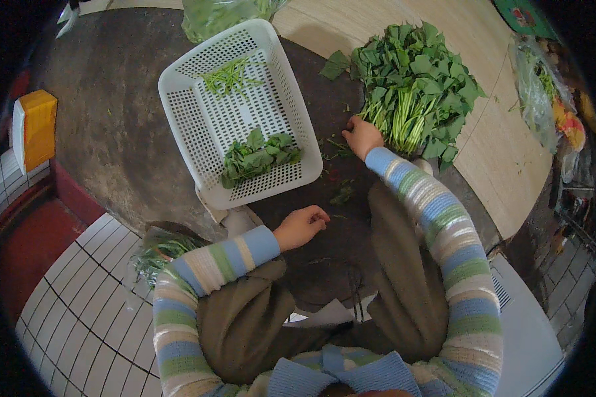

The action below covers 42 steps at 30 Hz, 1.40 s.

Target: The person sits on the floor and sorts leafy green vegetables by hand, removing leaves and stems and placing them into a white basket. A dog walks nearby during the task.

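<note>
A large heap of leafy greens [417,84], likely sweet potato leaves, lies to the right with its pale stems towards me. My right hand [364,138] reaches to the left edge of those stems, fingers bent; whether it pinches one is too small to tell. My left hand [303,228] hovers above the dark ground before my lap, fingers loosely curled, with nothing visible in it. Between the hands and the far side stands a white perforated plastic basket [181,106]. Inside it, cut stems [231,77] lie at the far end and plucked leaves [260,159] at the near end.
Behind the basket is a clear plastic bag of greens [223,17]. Another bag of greens [164,250] lies by my left forearm. A yellow-and-white box [37,129] stands far left. More bagged produce [541,94] lies at right. Leaf scraps [342,193] litter the dark surface.
</note>
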### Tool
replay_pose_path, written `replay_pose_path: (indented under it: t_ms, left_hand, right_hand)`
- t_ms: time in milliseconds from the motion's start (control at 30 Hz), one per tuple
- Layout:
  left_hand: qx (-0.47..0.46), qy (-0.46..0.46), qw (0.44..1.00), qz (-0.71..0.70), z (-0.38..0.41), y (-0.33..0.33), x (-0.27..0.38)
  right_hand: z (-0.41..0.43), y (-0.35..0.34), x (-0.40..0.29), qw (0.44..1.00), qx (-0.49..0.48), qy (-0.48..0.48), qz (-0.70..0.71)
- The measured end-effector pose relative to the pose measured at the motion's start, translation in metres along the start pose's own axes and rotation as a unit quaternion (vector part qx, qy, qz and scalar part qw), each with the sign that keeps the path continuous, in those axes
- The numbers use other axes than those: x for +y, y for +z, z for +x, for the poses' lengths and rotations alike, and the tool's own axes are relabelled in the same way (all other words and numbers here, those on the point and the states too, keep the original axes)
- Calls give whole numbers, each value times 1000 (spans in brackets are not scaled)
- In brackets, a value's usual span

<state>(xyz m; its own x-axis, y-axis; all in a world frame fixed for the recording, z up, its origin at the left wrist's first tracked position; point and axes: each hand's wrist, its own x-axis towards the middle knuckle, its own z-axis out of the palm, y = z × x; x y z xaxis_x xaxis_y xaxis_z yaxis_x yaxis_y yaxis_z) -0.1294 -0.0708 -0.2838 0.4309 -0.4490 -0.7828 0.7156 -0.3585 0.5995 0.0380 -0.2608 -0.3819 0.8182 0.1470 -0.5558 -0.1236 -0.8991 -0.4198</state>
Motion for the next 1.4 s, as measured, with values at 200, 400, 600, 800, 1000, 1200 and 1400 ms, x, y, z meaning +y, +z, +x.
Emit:
replay_pose_path:
  t_ms: [200, 400, 600, 800, 1000, 1200, 1400]
  left_hand:
    - [-9, 4, 999, -32, -1, -9, 8]
    - [10, -59, 995, -81, 6, -11, 17]
    - [-4, -73, 990, -122, 7, -8, 17]
    - [3, -65, 989, -131, 13, -14, 21]
    - [1, 52, 996, -70, 3, -46, 58]
    - [51, 223, 974, 8, -48, -63, 161]
    - [53, 300, 945, -121, -132, -25, 279]
  right_hand:
    - [-25, -4, -10, 972, 47, -34, 229]
    - [-32, -26, -5, 845, -58, 112, 520]
    - [-12, -29, -10, 830, 2, 138, 540]
    - [-37, -46, -8, 858, 64, 40, 508]
    - [-95, -138, -30, 780, 59, -44, 621]
    - [-177, -248, -68, 773, 43, -87, 627]
    - [-262, -286, -125, 767, 70, -196, 607]
